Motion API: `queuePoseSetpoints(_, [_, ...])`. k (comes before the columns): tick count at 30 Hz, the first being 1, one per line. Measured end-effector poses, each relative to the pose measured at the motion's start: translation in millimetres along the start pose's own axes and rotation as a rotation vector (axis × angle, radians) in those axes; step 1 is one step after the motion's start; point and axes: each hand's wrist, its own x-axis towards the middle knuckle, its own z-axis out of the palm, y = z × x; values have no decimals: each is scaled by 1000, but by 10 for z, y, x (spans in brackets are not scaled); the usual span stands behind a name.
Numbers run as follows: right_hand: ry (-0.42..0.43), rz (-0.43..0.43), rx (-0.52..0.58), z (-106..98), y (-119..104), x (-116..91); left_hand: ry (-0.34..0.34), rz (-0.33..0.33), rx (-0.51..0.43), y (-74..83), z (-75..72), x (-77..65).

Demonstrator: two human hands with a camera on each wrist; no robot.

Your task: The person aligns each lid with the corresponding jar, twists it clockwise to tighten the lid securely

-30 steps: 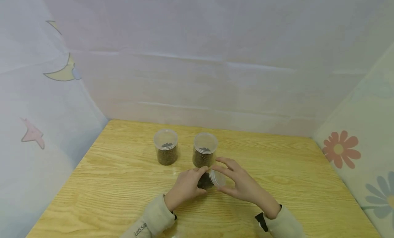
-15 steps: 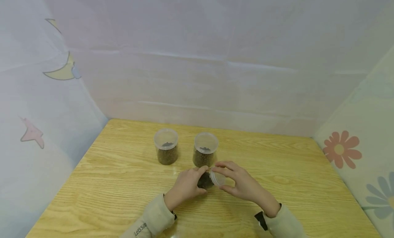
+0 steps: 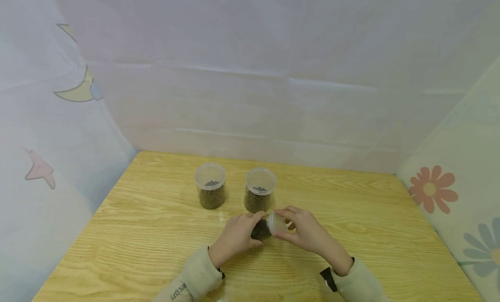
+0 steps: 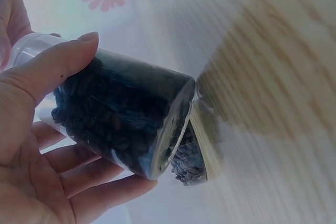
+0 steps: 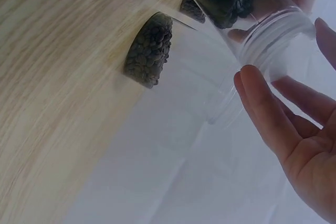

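My left hand (image 3: 236,239) grips a clear plastic jar of dark coffee beans (image 4: 121,108), thumb along one side and fingers under the other. The jar is tipped on its side, its base towards the table and the beans gathered in the lower part. At its mouth end is a clear ridged screw lid (image 5: 278,35). My right hand (image 3: 306,232) holds this lid between thumb and fingers, which curve round its rim. Just behind stand two similar jars part-filled with beans, a left one (image 3: 212,195) and a right one (image 3: 258,200), both upright with clear lids on.
The wood-grain table (image 3: 148,224) reaches back to a pale cloth backdrop (image 3: 250,106). Printed side cloths rise at left and right. The right standing jar is very close behind the held jar and my fingertips.
My right fingers, spread and raised around the lid a second ago, have drawn in and curled round its rim. My left hand and the two standing jars have stayed put.
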Motion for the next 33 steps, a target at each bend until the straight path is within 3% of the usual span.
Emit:
queuePoseSetpoints(6, [9,93,-16,16,-9,13,-6,18,8,18,-2,6])
queuePoseSetpoints(18, [48,187,-52,48,-12,9,-7,20,47,58,1,8])
queuePoseSetpoints(25, [65,238,-22,4,11,-17,6,16,12,52,-2,1])
queuePoseSetpoints(28, [77,143,20,-49,37,-45,4,12,4,52,-10,2])
queuePoseSetpoints(33, [69,-125,2,-74,98,-77,-2,1,8,37,-10,2])
